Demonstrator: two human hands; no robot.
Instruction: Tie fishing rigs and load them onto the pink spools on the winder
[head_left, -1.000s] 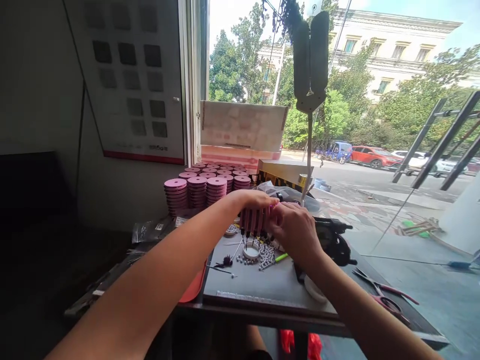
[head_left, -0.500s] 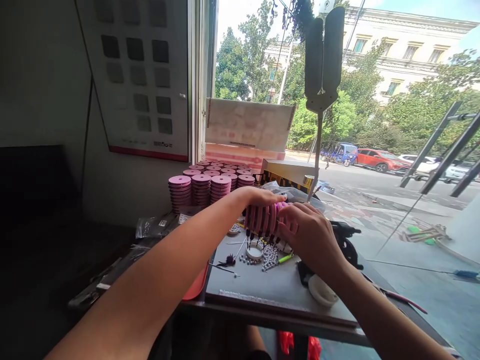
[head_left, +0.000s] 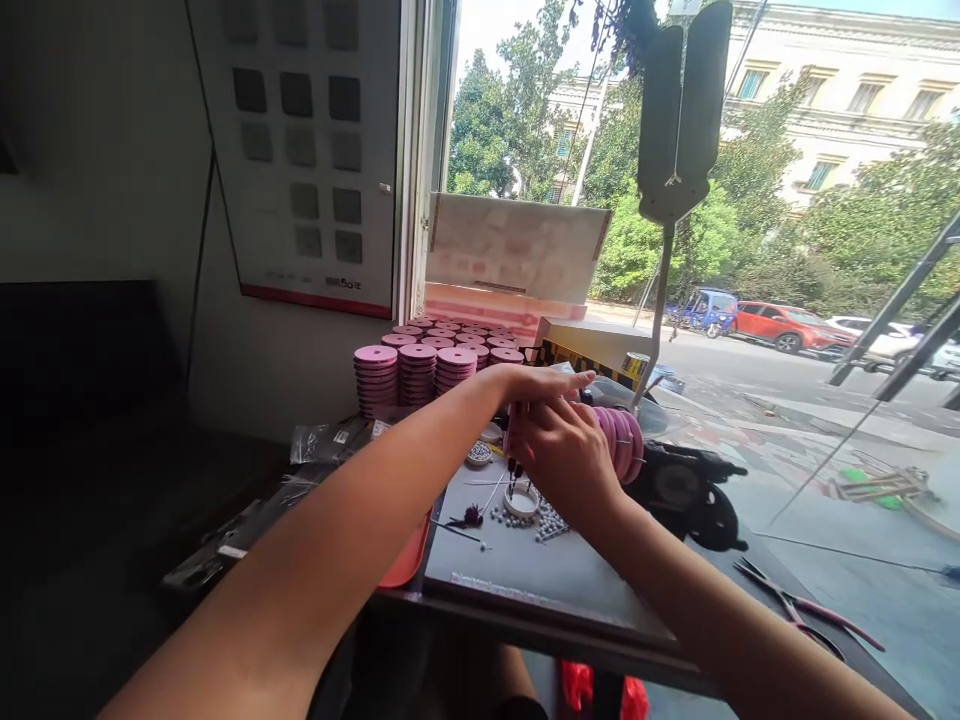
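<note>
A row of pink spools (head_left: 621, 442) lies on its side above the board, joined on its right to a black fixture (head_left: 686, 480). My right hand (head_left: 566, 455) covers the left part of the row, its fingers bent around the spools there. Just above it, my left hand (head_left: 551, 382) reaches over the top with its visible fingers stretched out flat; its other fingers are hidden. Dark strands hang below the row over a white ring-shaped dish (head_left: 521, 498). Loose white beads (head_left: 551, 522) lie around that dish.
Stacks of pink spools (head_left: 416, 375) stand at the back left. A small bowl of beads (head_left: 479, 454) and a dark tassel (head_left: 472, 515) lie on the grey board (head_left: 517, 575). Scissors (head_left: 802, 605) rest at the right. An upright metal pole (head_left: 660, 300) rises behind the spools.
My right hand has moved left along the row to its left part, under my left hand, uncovering the spools at the right. The camera view has shifted slightly left.
</note>
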